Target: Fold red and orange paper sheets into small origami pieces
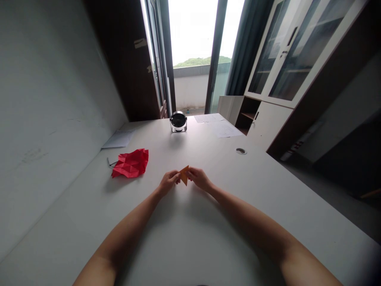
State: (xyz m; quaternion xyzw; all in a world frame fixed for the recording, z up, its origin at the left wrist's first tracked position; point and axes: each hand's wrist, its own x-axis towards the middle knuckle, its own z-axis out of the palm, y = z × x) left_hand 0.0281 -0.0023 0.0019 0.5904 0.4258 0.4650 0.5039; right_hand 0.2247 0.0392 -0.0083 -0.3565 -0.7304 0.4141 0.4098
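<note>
Between my two hands is a small folded piece of orange paper [184,176] with pointed corners, held just above the white table [184,238]. My left hand [170,180] pinches its left side between thumb and fingers. On the opposite edge, the fingers of my right hand [198,177] are closed on the paper too. My fingers cover parts of both edges, so the full shape of the fold is hidden. To the left of my left hand lies a creased sheet of red paper [131,163].
A round black-and-silver device on a stand [178,121] is near the table's far edge. White sheets lie at the back right [228,130] and back left [118,138]. A ring-shaped fitting [241,151] sits at right. A wall [59,119] borders the left side; cabinets [274,119] stand right.
</note>
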